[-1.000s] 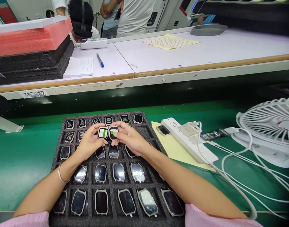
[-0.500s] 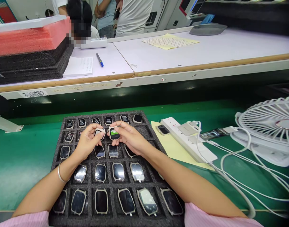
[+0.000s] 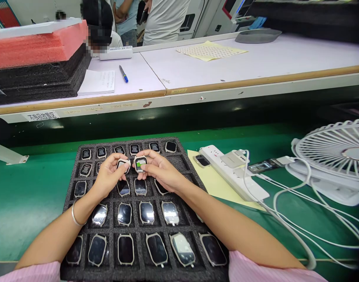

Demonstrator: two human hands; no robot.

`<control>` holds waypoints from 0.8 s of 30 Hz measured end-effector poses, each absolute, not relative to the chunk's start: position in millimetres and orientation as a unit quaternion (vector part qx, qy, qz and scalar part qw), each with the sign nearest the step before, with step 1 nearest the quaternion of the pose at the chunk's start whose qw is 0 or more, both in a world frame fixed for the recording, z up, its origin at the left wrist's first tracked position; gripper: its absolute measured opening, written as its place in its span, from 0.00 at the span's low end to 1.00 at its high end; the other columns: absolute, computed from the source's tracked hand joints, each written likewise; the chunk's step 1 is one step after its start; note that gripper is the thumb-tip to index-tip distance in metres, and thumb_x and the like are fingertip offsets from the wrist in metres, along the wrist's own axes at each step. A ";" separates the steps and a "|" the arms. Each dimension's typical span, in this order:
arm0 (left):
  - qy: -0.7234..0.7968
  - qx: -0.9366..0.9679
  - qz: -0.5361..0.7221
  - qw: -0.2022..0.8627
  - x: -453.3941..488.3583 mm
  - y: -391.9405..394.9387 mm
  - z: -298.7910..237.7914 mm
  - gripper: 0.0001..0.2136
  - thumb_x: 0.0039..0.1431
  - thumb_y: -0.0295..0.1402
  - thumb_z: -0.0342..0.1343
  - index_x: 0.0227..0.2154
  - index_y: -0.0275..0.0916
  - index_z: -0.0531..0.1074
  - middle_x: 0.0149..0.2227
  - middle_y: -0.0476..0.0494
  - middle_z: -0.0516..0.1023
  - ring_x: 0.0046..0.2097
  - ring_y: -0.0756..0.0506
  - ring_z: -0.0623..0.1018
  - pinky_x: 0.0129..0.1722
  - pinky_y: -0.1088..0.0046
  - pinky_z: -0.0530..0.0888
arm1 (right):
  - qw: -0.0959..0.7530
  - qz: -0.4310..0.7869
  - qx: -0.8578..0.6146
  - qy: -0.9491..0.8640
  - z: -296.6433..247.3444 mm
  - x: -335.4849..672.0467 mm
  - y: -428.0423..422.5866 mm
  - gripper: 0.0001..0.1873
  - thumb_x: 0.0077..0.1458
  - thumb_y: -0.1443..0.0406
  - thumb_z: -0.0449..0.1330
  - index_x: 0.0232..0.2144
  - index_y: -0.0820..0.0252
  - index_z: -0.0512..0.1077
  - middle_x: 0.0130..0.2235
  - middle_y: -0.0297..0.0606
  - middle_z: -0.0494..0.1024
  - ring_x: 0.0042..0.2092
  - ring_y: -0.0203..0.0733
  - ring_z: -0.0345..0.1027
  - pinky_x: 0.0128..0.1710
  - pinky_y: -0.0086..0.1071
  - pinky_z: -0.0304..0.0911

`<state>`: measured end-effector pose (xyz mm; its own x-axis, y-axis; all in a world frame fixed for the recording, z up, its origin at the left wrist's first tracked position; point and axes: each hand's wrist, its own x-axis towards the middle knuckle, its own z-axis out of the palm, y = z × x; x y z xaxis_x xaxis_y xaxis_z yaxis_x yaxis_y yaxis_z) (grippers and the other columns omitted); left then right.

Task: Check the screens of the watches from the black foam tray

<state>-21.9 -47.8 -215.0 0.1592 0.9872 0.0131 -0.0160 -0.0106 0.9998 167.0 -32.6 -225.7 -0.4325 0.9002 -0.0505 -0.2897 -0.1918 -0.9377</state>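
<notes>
My left hand (image 3: 111, 172) is closed around a smartwatch body (image 3: 124, 165), its thumb lying over the screen. Close beside it, my right hand (image 3: 156, 167) grips another smartwatch body (image 3: 140, 160) whose screen shows a green and white patch; the thumb touches that screen. Both hands are above a black foam tray (image 3: 138, 196) with many square pockets. Strapless watch bodies lie in most of the pockets. Those in the far row, such as one watch (image 3: 134, 149), show white text, while nearer ones, such as another watch (image 3: 126, 250), have dark screens. My forearms hide some pockets.
Right of the tray lie a yellow sheet (image 3: 223, 188), a lone watch (image 3: 202, 160), a white power strip (image 3: 235, 172), cables and a white fan (image 3: 332, 156). Behind runs a raised shelf (image 3: 255, 58) with stacked foam (image 3: 38, 51), a notepad (image 3: 97, 82) and a pen (image 3: 123, 74). People are beyond.
My right thumb has shifted down on the screen of the watch in that hand, and the picture on the screen has changed. My left hand stays about where it was.
</notes>
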 end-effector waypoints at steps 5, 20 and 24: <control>0.450 0.536 0.466 0.542 -22.8 -47.6 -215.6 0.17 0.54 0.42 0.64 0.39 0.37 0.68 0.34 0.49 0.69 0.23 0.55 0.71 0.21 0.80 0.70 | 0.422 0.687 -0.326 -0.494 -227.0 166.9 -33.5 0.18 0.50 0.66 0.64 0.43 0.58 0.67 0.33 0.32 0.76 0.27 0.36 0.74 0.27 0.28 0.65; 0.444 0.538 0.470 0.540 -22.1 -47.4 -214.7 0.16 0.53 0.41 0.64 0.38 0.37 0.68 0.33 0.50 0.68 0.24 0.55 0.70 0.21 0.81 0.70 | 0.435 0.681 -0.367 -0.461 -226.6 167.1 -31.2 0.19 0.52 0.54 0.66 0.41 0.58 0.68 0.32 0.35 0.78 0.24 0.37 0.72 0.23 0.29 0.64; 0.442 0.542 0.468 0.539 -22.0 -47.9 -214.0 0.16 0.53 0.40 0.64 0.38 0.37 0.69 0.34 0.48 0.69 0.25 0.54 0.71 0.22 0.81 0.70 | 0.435 0.678 -0.360 -0.472 -225.8 167.0 -32.0 0.18 0.51 0.61 0.67 0.42 0.58 0.67 0.33 0.33 0.77 0.27 0.37 0.74 0.26 0.29 0.65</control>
<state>-22.0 -47.9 -214.0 0.1700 0.9849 0.0313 -0.0253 -0.0274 0.9993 167.0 -32.0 -225.8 -0.3630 0.9286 -0.0770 -0.2506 -0.1768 -0.9518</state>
